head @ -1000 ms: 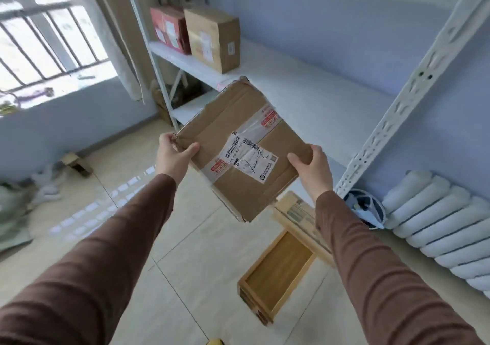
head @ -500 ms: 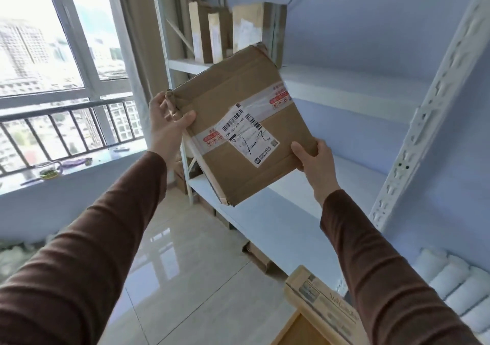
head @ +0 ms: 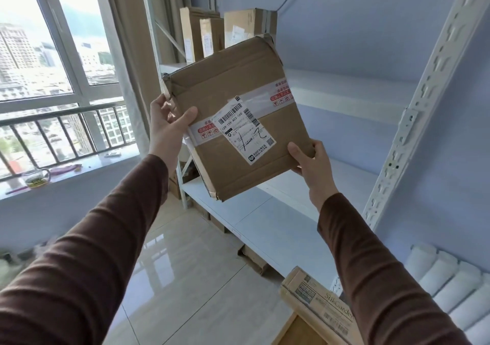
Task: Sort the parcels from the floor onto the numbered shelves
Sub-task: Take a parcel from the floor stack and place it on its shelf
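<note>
I hold a flat brown cardboard parcel [head: 233,106] up in front of the white shelf unit, tilted, its taped face and white shipping label [head: 245,130] toward me. My left hand [head: 167,127] grips its left edge with the thumb on the front. My right hand [head: 310,162] grips its lower right corner. The parcel is level with the upper shelf [head: 344,90], where three upright brown parcels [head: 209,34] stand at the left end behind it. The lower shelf [head: 265,222] lies below the parcel.
A white perforated shelf post [head: 413,122] rises at the right. A printed carton [head: 318,302] sits low beside my right arm, flat boxes [head: 254,258] lie under the lower shelf, white rolls [head: 450,281] stack at right. Window and sill [head: 66,177] at left, tiled floor [head: 185,278] below.
Both hands have raised the parcel from waist height over the floor up toward the upper shelf, and my view has tilted upward with it. The grip is unchanged.
</note>
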A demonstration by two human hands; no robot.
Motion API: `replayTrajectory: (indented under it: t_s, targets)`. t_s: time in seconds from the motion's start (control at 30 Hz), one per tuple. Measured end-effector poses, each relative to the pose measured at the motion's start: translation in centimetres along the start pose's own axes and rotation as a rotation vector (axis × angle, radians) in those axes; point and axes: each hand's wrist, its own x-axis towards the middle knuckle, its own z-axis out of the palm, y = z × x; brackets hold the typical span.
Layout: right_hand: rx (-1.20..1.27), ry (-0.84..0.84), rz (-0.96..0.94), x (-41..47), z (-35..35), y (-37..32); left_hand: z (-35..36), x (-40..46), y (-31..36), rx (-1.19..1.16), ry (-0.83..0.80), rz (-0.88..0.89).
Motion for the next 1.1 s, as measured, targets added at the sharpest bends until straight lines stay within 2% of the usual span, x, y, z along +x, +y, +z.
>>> replayTrajectory:
  t_s: [0.13,0.27,0.47,0.53,1.1]
  targets:
    - [0.05,-0.008,0.034,-0.5,0.1,0.5,0.3,-1.1,-0.7,-0.038,-0.074,-0.035]
    - [0.123,-0.018,0.083,-0.8,0.5,1.4,-0.1,-2.1,-1.9,-0.019,-0.067,-0.087]
    - [0.212,-0.032,0.174,-1.4,2.0,3.7,-2.8,-3.3,-3.0,0.201,-0.154,-0.15]
    - [0.222,-0.047,0.201,-1.7,2.9,4.4,-3.6,-4.2,-3.0,0.195,-0.164,-0.172]
    - [0.251,-0.242,0.344,-4.6,11.4,7.5,-12.2,-8.6,-3.9,0.185,0.036,-0.293]
